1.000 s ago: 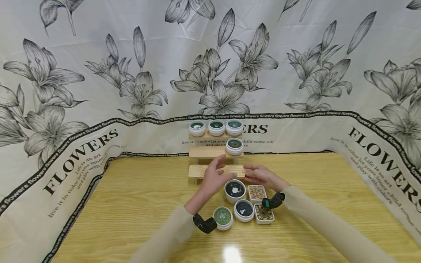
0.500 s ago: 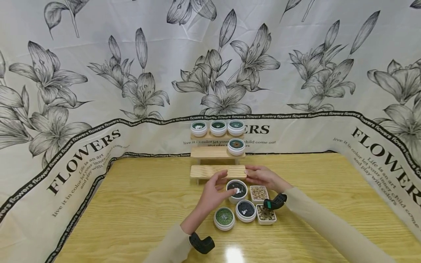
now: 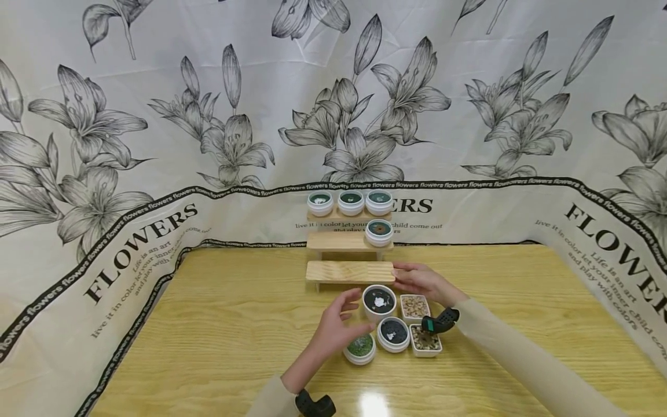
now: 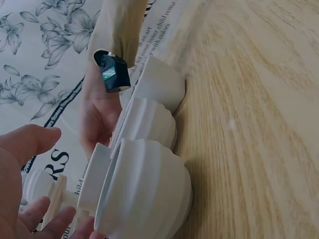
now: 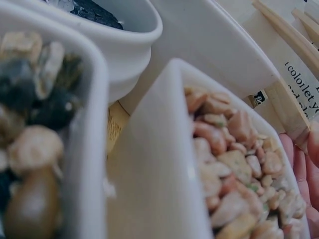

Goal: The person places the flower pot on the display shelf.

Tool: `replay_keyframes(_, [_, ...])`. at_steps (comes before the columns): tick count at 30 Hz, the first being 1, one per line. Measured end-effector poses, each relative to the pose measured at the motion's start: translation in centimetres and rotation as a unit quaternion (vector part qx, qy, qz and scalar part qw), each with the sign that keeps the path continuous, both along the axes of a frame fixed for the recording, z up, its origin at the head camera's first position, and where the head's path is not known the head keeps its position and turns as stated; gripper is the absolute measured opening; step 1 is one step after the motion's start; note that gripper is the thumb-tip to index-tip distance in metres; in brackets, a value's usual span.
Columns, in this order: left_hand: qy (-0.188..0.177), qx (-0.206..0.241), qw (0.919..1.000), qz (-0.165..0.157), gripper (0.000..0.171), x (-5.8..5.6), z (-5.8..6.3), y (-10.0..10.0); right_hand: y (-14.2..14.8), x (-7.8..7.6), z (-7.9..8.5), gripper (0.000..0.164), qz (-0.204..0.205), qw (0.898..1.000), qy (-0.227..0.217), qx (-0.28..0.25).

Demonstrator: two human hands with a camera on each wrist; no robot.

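- Lowest wooden shelf (image 3: 350,271): standing on the table (image 3: 224,324), directly behind a cluster of pots.
- Right hand (image 3: 423,284): touching the shelf's right end with its fingers; whether they are clamping it, I cannot tell.
- Left hand (image 3: 336,325): hovering at the cluster's left, thumb and fingers spreading apart and gripping nothing.
- Deep round pot (image 3: 379,302), dark-filled with a white patch: standing just before the shelf, near the left fingertips.
- Green-filled pot (image 3: 361,346): sitting partly hidden beneath the left thumb.
- Shallow round pot (image 3: 393,334), dark-filled: lying between the green-filled pot and two square pots.
- Pink-pebble square pot (image 3: 415,307): standing behind the mixed-pebble square pot (image 3: 425,340), below the right wrist.
- Middle shelf (image 3: 336,241): bearing one round pot (image 3: 378,232) at its right end.
- Top shelf (image 3: 333,219): carrying three round pots in a row.
- Flower-printed cloth (image 3: 234,145): hanging behind everything.
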State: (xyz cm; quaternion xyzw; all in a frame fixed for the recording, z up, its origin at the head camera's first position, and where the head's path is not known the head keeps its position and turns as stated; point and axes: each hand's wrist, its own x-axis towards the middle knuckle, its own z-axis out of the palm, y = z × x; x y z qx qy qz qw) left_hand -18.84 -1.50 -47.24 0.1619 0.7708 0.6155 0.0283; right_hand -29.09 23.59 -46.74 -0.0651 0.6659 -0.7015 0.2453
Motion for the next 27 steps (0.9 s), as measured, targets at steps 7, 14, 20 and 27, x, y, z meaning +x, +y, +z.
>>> replay_keyframes(7, [-0.015,-0.003,0.9991,-0.039,0.067,0.2,-0.8,-0.6,-0.1,0.0,0.2,0.061,-0.009,1.000,0.004,0.021])
replay_keyframes(14, [-0.031,-0.016,0.9956,-0.087,0.070,0.5,-1.5,-1.3,-0.2,0.1,0.1,0.061,-0.013,1.000,0.002,0.025])
replay_keyframes(20, [-0.042,-0.015,0.9916,-0.121,0.073,0.9,-1.8,-2.2,-0.4,-0.1,0.1,0.061,-0.017,1.000,-0.004,0.021])
replay_keyframes(27, [-0.030,-0.016,0.9875,-0.154,0.077,1.2,-2.5,-3.2,-0.4,-0.3,-0.1,0.061,-0.022,1.000,-0.010,0.015])
